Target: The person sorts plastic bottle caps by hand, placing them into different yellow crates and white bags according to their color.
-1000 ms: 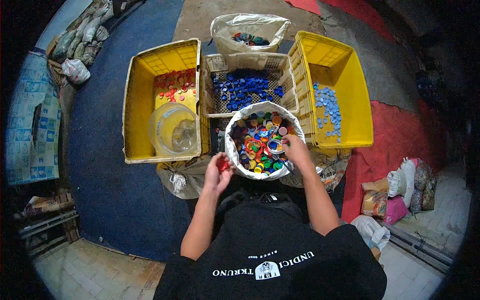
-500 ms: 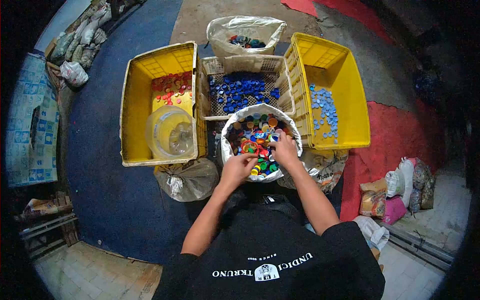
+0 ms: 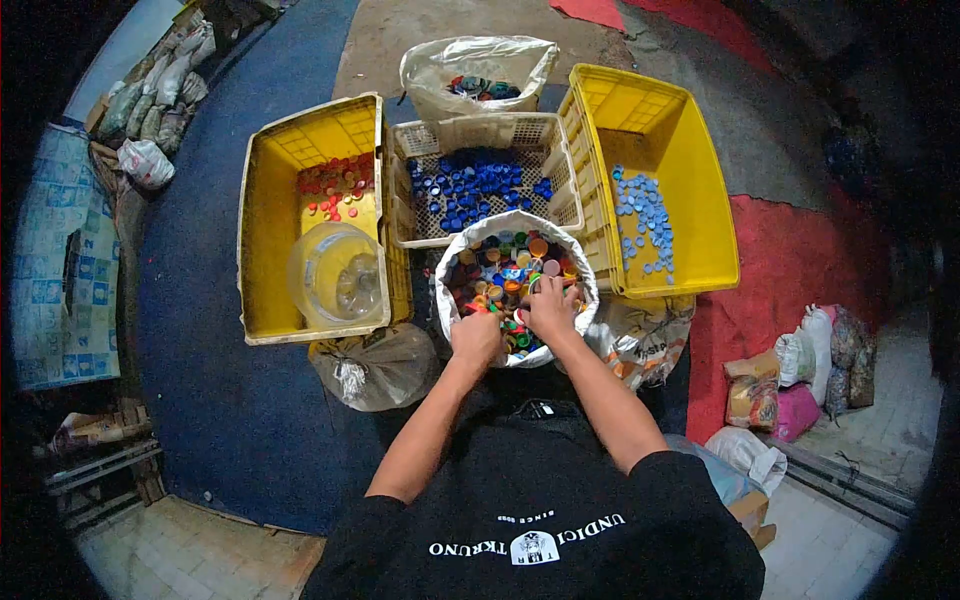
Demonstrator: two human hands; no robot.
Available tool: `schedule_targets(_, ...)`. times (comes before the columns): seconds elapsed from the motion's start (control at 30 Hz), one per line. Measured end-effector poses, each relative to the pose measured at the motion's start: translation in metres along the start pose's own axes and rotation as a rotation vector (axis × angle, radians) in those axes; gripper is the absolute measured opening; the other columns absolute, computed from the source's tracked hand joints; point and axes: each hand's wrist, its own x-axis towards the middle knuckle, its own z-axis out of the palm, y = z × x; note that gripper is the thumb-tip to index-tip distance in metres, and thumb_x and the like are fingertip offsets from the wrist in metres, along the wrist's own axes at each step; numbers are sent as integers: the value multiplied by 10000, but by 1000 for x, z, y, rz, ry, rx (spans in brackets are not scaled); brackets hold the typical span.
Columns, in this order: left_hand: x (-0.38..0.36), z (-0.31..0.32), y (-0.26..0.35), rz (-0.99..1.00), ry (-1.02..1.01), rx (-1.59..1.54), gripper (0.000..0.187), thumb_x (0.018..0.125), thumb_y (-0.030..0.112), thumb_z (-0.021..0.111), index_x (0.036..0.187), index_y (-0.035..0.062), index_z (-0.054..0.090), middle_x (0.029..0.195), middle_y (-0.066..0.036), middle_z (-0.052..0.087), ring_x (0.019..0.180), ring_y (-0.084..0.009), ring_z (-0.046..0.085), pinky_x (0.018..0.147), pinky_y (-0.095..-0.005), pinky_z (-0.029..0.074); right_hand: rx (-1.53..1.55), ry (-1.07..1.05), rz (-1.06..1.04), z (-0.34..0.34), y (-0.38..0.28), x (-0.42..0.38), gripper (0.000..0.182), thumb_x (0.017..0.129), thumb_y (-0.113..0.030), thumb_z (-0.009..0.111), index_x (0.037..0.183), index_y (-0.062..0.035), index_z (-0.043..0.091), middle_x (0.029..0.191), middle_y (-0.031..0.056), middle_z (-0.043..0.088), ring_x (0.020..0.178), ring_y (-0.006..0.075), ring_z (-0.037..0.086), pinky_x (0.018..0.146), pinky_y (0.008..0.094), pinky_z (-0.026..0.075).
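Observation:
A white sack (image 3: 447, 290) with its rim rolled open holds a heap of bottle caps (image 3: 510, 268) in many colours. Over the near left part of the heap is my left hand (image 3: 477, 337), its fingers curled together; red and green caps show by the fingertips, and whatever is between them is hidden. My right hand (image 3: 550, 312) lies on the caps towards the right rim, fingers apart and bent down onto them. Beside its thumb is a white cap (image 3: 519, 317). A pale pink cap (image 3: 551, 268) sits just beyond its fingertips.
Behind the sack stands a white crate (image 3: 480, 240) of dark blue caps. A yellow crate (image 3: 262, 220) on the left holds red caps and a clear plastic tub (image 3: 318, 262). The right yellow crate (image 3: 690, 180) holds light blue caps. Another sack (image 3: 425, 75) of caps stands farthest back.
My left hand has moved slightly further over the caps, its fingers now more curled. The right hand has shifted left and down onto the heap, its fingers spreading from their earlier pinch near the rim.

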Motion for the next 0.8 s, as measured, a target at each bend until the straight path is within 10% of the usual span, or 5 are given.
schedule_targets(0.17, -14, -29, 14, -134, -105, -9, 441, 835, 517, 617, 832, 95, 746, 820, -150, 708, 791, -311, 704, 694, -453, 535, 43, 67, -44, 7, 5, -8, 225, 770, -305, 683, 916, -144, 741, 1166, 107, 485, 1165, 296, 405, 925, 566, 310)
schedule_targets(0.47, 8, -25, 23, -138, 118, -152, 355, 813, 495, 659, 978, 195, 754, 845, -129, 715, 795, -307, 701, 709, -428, 545, 273, 263, -7, -24, 6, -17, 216, 778, -304, 699, 890, -122, 726, 1152, 87, 523, 1149, 306, 400, 932, 509, 285)
schedule_targets(0.8, -17, -23, -6, -54, 204, -964, 343, 858, 344, 687, 993, 30, 722, 799, -99, 713, 719, -151, 658, 675, -305, 502, 867, 210, 115, -36, 16, -20, 328, 802, -315, 718, 1014, -65, 707, 1144, 125, 576, 1141, 335, 475, 995, 436, 356)
